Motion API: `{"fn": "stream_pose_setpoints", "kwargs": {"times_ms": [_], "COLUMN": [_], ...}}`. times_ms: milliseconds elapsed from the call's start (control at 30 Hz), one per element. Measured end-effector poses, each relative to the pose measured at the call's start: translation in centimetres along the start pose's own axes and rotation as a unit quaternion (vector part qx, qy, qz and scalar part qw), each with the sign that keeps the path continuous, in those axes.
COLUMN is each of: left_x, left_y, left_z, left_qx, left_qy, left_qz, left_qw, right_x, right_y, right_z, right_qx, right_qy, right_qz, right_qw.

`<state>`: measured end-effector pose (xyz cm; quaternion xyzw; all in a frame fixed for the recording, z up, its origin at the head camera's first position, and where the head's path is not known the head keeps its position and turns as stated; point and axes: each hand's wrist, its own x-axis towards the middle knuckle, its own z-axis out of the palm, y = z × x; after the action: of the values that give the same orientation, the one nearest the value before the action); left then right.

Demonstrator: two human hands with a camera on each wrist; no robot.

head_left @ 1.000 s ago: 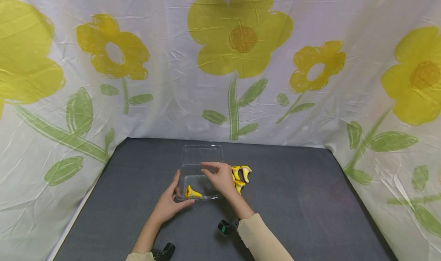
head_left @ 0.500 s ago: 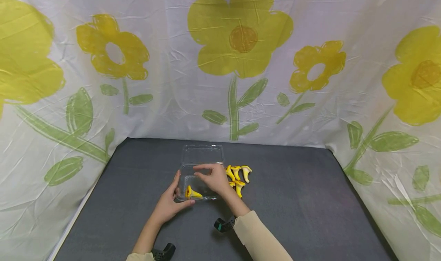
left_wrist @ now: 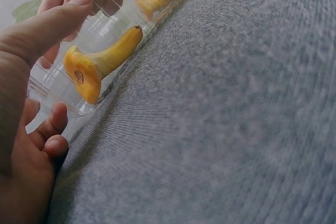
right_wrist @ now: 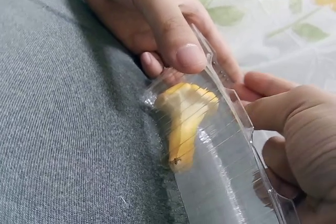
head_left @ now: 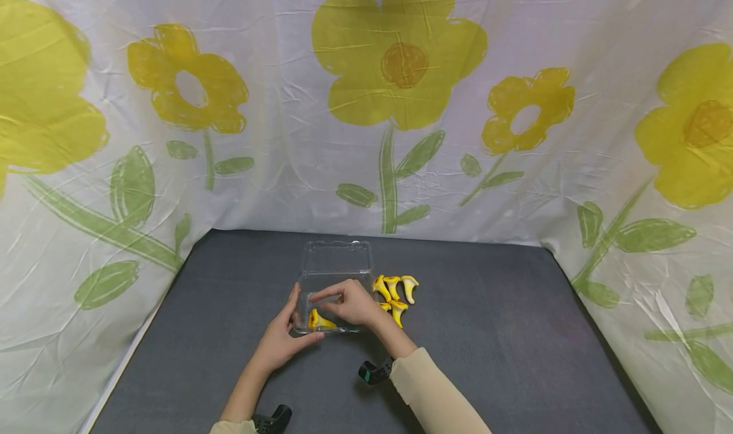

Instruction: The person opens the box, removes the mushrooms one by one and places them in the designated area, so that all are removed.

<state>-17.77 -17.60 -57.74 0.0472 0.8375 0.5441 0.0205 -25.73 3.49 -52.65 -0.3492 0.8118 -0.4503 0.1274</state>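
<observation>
A clear plastic clamshell box (head_left: 305, 294) stands on the dark table, its hinged lid (head_left: 336, 256) folded back behind it. Inside, near the front wall, lies one yellow chanterelle mushroom (head_left: 322, 320), also seen through the wall in the left wrist view (left_wrist: 102, 64) and right wrist view (right_wrist: 185, 121). My left hand (head_left: 280, 340) grips the box's front left corner, thumb over the front rim and fingers along the left side. My right hand (head_left: 349, 301) reaches in over the rim, index finger and thumb stretched toward the left above the mushroom, with nothing visible between them.
Right beside the box lie several more yellow chanterelles (head_left: 397, 311), one of them paler (head_left: 409, 287). A flower-print curtain (head_left: 275, 167) rises behind the table (head_left: 487, 338) and along both sides.
My right hand has moved left and lower into the box, uncovering more mushrooms at the right. The left hand, the box and the mushroom inside keep their places.
</observation>
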Motion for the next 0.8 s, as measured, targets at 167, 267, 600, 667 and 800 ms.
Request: {"fn": "stream_pose_setpoints", "kwargs": {"times_ms": [167, 267, 600, 667, 800], "left_x": [0.01, 0.02, -0.06, -0.04, 0.0], "left_y": [-0.12, -0.14, -0.18, -0.17, -0.19], "left_z": [0.02, 0.01, 0.01, 0.02, 0.04], "left_qx": [0.0, -0.001, 0.004, 0.003, -0.001], "left_qy": [-0.002, -0.002, 0.0, 0.001, 0.001], "left_qz": [0.003, 0.003, 0.002, 0.001, 0.0], "left_qw": [1.0, 1.0, 1.0, 1.0, 1.0], "right_x": [-0.02, -0.03, 0.04, 0.07, 0.12], "right_y": [-0.02, -0.07, -0.28, -0.35, -0.46], "right_z": [0.07, 0.12, 0.25, 0.28, 0.35], "right_qx": [-0.01, -0.024, -0.091, -0.104, -0.119], "right_qy": [-0.036, -0.043, -0.05, -0.053, -0.055], "right_qz": [0.002, 0.004, 0.013, 0.016, 0.023], "right_qw": [0.999, 0.999, 0.995, 0.993, 0.991]}}
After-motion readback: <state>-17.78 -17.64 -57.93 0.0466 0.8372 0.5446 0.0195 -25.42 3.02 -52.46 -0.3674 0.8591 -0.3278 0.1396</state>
